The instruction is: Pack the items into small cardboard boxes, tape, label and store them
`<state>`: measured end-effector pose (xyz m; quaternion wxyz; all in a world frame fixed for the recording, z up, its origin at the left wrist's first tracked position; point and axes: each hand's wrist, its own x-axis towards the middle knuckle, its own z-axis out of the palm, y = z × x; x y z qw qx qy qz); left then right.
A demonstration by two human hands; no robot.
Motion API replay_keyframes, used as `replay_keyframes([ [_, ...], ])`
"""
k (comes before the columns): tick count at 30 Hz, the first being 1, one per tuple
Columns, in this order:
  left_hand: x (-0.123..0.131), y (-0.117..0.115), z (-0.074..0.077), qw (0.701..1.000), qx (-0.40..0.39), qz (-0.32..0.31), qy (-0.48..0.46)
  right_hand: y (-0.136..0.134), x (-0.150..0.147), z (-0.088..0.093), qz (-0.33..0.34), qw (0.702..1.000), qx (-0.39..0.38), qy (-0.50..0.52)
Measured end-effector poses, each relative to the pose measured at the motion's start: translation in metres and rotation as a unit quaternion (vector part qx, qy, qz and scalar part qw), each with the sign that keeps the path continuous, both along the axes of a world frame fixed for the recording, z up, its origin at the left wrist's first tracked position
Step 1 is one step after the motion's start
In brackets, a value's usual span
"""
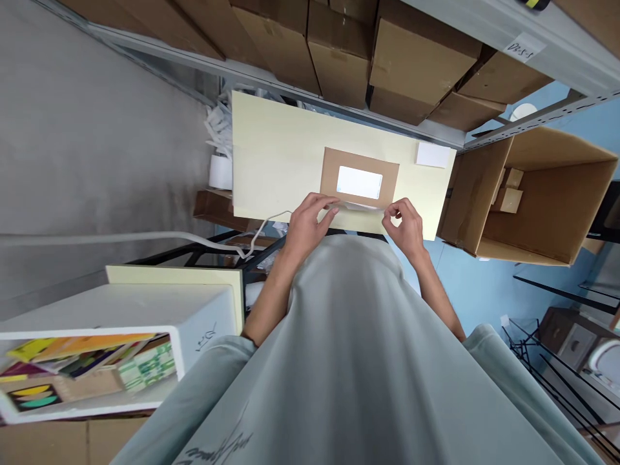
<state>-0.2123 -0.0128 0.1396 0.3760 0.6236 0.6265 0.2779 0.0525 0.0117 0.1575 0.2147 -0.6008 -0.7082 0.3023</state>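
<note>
A flat brown cardboard parcel [359, 169] with a white label [359, 182] lies on a pale yellow tabletop [281, 155]. My left hand [307, 223] and my right hand [405, 225] are at the parcel's near edge. Both pinch a thin white strip [361, 205] that runs along that edge, left fingers at its left end, right fingers at its right end. A small white slip [432, 155] lies on the table to the right of the parcel.
Shelving with several cardboard boxes [416, 58] stands behind the table. An open cardboard box [542, 194] sits to the right. A white cable [145, 237] trails left. A white bin [97, 349] with colourful packets is at lower left, and wire racks [557, 361] at lower right.
</note>
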Motion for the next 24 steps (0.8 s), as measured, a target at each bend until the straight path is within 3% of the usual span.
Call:
replay_keyframes([
  [8, -0.007, 0.018, -0.019, 0.991, -0.077, 0.104, -0.031, -0.003, -0.005, 0.016, 0.013, 1.000, 0.013, 0.013],
  [12, 0.000, 0.018, -0.031, 0.973, -0.151, 0.113, -0.132, -0.003, -0.007, 0.026, -0.008, 0.997, -0.019, 0.078],
  [16, 0.012, 0.015, -0.039, 0.945, -0.178, 0.137, -0.238, -0.002, -0.008, 0.027, -0.026, 0.982, -0.065, 0.177],
  [24, 0.021, 0.017, -0.040, 0.927, -0.242, 0.116, -0.262, -0.004, -0.011, 0.036, -0.006, 0.965, -0.119, 0.232],
])
